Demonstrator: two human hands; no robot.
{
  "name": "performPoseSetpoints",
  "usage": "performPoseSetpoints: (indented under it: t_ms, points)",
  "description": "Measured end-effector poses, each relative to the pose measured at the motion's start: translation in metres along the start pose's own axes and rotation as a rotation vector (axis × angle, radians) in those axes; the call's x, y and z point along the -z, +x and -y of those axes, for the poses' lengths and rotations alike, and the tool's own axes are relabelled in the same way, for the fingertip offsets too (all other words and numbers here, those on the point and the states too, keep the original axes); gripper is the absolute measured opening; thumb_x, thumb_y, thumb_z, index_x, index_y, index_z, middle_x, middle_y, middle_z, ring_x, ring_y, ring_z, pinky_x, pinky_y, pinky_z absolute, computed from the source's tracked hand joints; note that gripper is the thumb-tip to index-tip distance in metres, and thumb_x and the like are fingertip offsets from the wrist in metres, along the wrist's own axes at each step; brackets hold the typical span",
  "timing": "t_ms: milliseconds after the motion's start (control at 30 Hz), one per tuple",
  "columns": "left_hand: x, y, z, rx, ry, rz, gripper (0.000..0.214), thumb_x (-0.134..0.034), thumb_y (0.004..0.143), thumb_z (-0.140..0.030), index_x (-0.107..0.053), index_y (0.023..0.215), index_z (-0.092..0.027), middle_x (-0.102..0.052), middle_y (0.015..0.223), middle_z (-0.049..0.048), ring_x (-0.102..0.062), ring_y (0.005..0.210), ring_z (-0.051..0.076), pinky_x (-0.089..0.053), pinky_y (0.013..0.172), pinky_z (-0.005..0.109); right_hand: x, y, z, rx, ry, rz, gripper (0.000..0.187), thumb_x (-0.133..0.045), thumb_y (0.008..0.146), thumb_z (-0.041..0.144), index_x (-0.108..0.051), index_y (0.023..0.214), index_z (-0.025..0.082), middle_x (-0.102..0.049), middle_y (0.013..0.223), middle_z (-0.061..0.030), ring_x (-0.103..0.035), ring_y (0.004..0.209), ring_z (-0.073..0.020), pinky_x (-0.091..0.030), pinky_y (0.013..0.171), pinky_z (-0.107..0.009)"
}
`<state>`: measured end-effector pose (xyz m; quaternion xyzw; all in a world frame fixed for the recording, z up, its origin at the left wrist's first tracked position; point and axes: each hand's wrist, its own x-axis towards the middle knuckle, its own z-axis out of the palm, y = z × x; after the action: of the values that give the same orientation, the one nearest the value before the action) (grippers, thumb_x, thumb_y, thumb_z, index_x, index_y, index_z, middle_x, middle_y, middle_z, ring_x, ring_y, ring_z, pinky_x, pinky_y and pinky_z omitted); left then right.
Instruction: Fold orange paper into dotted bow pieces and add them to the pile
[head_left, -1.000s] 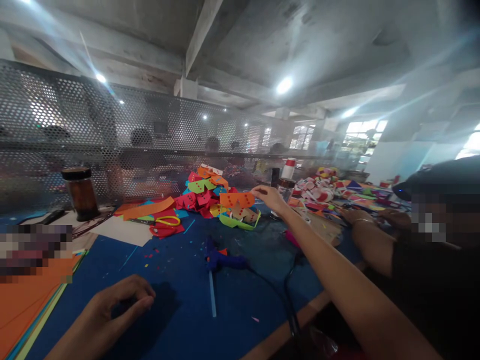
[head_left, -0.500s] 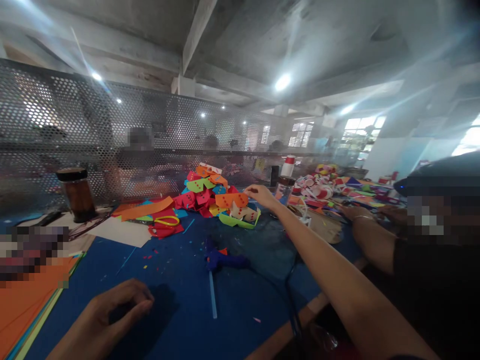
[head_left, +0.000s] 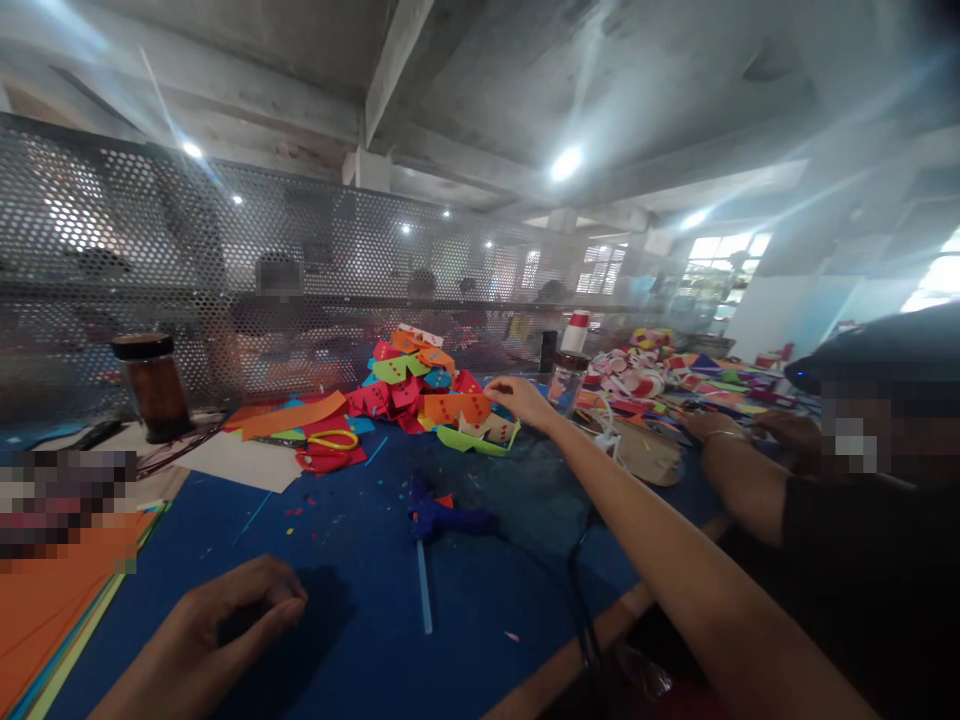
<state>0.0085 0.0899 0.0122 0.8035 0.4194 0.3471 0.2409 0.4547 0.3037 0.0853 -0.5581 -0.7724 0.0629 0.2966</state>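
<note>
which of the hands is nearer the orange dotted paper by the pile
Right: the right hand holds the orange dotted paper at its right end; the left hand is apart, nearer the camera and farther left.

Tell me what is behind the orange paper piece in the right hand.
Red paper shows above the top edge of the orange paper piece; whatever that piece directly covers cannot be seen.

Right arm [head_left: 637, 525] outstretched, fingers [head_left: 508, 384] pinched together — left hand [head_left: 206, 620] loosely curled.

The orange paper [head_left: 456, 410] has red dots, the scissors handle [head_left: 334, 433] is yellow, the bench [head_left: 360, 640] blue (near edge [head_left: 600, 632] brown).
</note>
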Motion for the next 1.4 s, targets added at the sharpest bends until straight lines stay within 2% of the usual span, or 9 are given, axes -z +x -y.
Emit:
performPoseSetpoints:
  t_ms: [167, 300, 467, 533, 633, 733, 867, 1067, 1400]
  points:
    - [-0.002, -0.001, 0.001, 0.012, -0.009, -0.003, 0.028, -0.057, 0.090, -0.044, -0.068, 0.071, -0.027, -0.075, 0.081, -0.0028, -0.072, 0.077, 0.017, -0.057, 0.069, 0.022, 0.003, -0.008, 0.011, -0.003, -0.035, -0.037, 0.032, -0.061, 0.097, 0.034, -0.059, 0.125, 0.017, -0.062, 0.125, -0.0093, -0.064, 0.103, -0.0235, -0.056, 0.086, -0.044]
    - [-0.002, 0.000, 0.003, 0.017, -0.007, -0.002, 0.027, -0.058, 0.089, -0.044, -0.069, 0.071, -0.027, -0.076, 0.081, -0.0027, -0.073, 0.077, 0.017, -0.056, 0.070, 0.021, 0.010, -0.013, 0.024, -0.017, -0.070, -0.136, 0.031, -0.061, 0.098, 0.034, -0.060, 0.124, 0.018, -0.061, 0.125, -0.0094, -0.064, 0.103, -0.0228, -0.056, 0.086, -0.043]
    - [-0.002, 0.001, 0.002, 0.022, -0.003, -0.023, 0.027, -0.060, 0.087, -0.044, -0.069, 0.069, -0.027, -0.076, 0.080, -0.0024, -0.073, 0.076, 0.017, -0.055, 0.069, 0.018, 0.015, -0.041, 0.067, 0.054, -0.090, -0.231, 0.025, -0.059, 0.098, 0.032, -0.062, 0.117, 0.017, -0.064, 0.118, -0.0083, -0.064, 0.101, -0.0220, -0.053, 0.088, -0.043]
    - [-0.001, 0.001, -0.001, 0.016, 0.007, -0.027, 0.027, -0.060, 0.087, -0.044, -0.069, 0.067, -0.026, -0.076, 0.080, -0.0019, -0.073, 0.075, 0.017, -0.055, 0.069, 0.018, 0.011, -0.065, 0.092, 0.126, -0.083, -0.154, 0.020, -0.051, 0.101, 0.028, -0.066, 0.109, 0.018, -0.067, 0.107, -0.0072, -0.064, 0.097, -0.0200, -0.051, 0.088, -0.037]
    - [0.000, 0.001, -0.004, 0.018, 0.020, -0.035, 0.028, -0.060, 0.087, -0.044, -0.070, 0.067, -0.026, -0.076, 0.080, -0.0013, -0.073, 0.076, 0.017, -0.055, 0.070, 0.019, -0.002, -0.106, 0.127, 0.257, -0.081, 0.096, 0.014, -0.059, 0.097, 0.030, -0.069, 0.101, 0.022, -0.070, 0.096, -0.0018, -0.066, 0.085, -0.0157, -0.051, 0.077, -0.027]
    - [0.002, 0.001, -0.007, 0.013, 0.035, -0.028, 0.028, -0.059, 0.087, -0.044, -0.070, 0.069, -0.026, -0.076, 0.080, -0.0011, -0.073, 0.075, 0.017, -0.056, 0.070, 0.020, -0.017, -0.138, 0.146, 0.314, -0.134, 0.250, 0.019, -0.068, 0.091, 0.032, -0.069, 0.107, 0.022, -0.070, 0.095, -0.0026, -0.066, 0.086, -0.0180, -0.051, 0.077, -0.028]
    - [0.004, 0.002, -0.012, -0.006, 0.057, -0.037, 0.028, -0.060, 0.086, -0.046, -0.071, 0.070, -0.026, -0.077, 0.079, -0.0002, -0.073, 0.073, 0.018, -0.058, 0.069, 0.021, -0.030, -0.154, 0.150, 0.309, -0.240, 0.271, 0.028, -0.069, 0.091, 0.032, -0.065, 0.115, 0.018, -0.066, 0.111, -0.0100, -0.063, 0.101, -0.0263, -0.049, 0.089, -0.040]
    - [0.002, 0.003, -0.009, -0.079, 0.085, -0.101, 0.029, -0.060, 0.087, -0.049, -0.071, 0.071, -0.027, -0.077, 0.078, -0.0010, -0.074, 0.071, 0.018, -0.060, 0.067, 0.021, -0.041, -0.156, 0.144, 0.286, -0.295, 0.274, 0.032, -0.068, 0.092, 0.028, -0.060, 0.121, 0.017, -0.065, 0.117, -0.0131, -0.061, 0.109, -0.0315, -0.047, 0.095, -0.048]
    - [0.001, -0.004, 0.020, -0.111, 0.231, -0.185, 0.020, -0.062, 0.089, -0.048, -0.070, 0.086, -0.030, -0.077, 0.087, -0.0035, -0.075, 0.079, 0.018, -0.060, 0.073, 0.020, -0.048, -0.149, 0.136, 0.185, -0.064, 0.171, 0.024, -0.047, 0.101, 0.023, -0.049, 0.126, 0.020, -0.060, 0.120, -0.0104, -0.063, 0.108, -0.0239, -0.051, 0.092, -0.039]
